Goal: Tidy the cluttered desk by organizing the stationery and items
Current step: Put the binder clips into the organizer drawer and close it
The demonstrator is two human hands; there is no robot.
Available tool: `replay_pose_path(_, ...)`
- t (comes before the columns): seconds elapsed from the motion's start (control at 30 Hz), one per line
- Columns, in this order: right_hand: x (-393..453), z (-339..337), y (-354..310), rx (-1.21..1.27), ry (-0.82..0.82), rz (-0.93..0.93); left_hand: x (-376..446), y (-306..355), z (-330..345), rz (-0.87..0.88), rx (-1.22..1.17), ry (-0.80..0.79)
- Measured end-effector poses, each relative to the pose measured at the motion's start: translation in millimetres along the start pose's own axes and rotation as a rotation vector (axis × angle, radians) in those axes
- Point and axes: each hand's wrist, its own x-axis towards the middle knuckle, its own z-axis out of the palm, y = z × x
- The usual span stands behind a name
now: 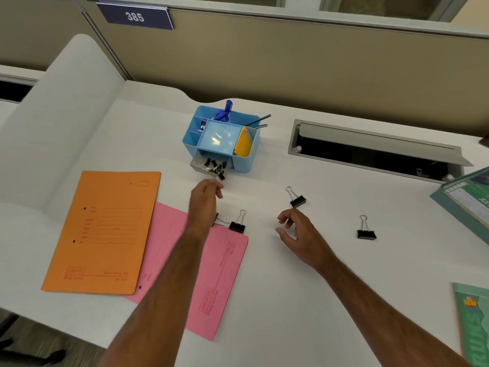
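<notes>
Clips first: three black metal binder clips lie loose on the white worktop (304, 300). One binder clip (297, 198) sits near the middle, just beyond the right hand (299, 230); a second binder clip (366, 231) lies well apart toward the right edge; a third binder clip (237, 224) rests at the top edge of the pink paper folder (211, 282), beside the left wrist. More small clips, too jumbled to count, fill the open clear drawer (211, 165) at the front of the light blue plastic desk organiser (221, 137), which stands toward the back edge.

The left hand (205, 197) reaches out just in front of that drawer with its fingers curled together; blur hides whether they pinch anything. The right hand hovers over bare worktop with fingers loosely bent and spread, holding nothing.

Two folders lie by the left edge: an orange paper folder (105, 231) overlapping the pink one. The organiser holds blue pens (225, 112), two dark pencils (258, 121) and a stack of orange and yellow sticky notes (244, 144). Two green printed booklets show at the right edge, one booklet (468, 200) farther back, another booklet (473, 321) at the near corner. A grey cable hatch (370, 149) stands open near the back edge. Bare white surface stretches between the two arms and along the front edge.
</notes>
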Motion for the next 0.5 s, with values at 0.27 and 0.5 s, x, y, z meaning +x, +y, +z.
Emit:
replay_pose_path(0.27,3.0,0.7,-5.4,0.020,-0.029,0.023,51.0,29.6,-15.7,0.042,0.255,0.055)
replay_pose_path(0.5,9.5,4.0,-14.5,0.158,-0.032,0.100,40.3,8.4,-13.1,0.024,0.097,0.177)
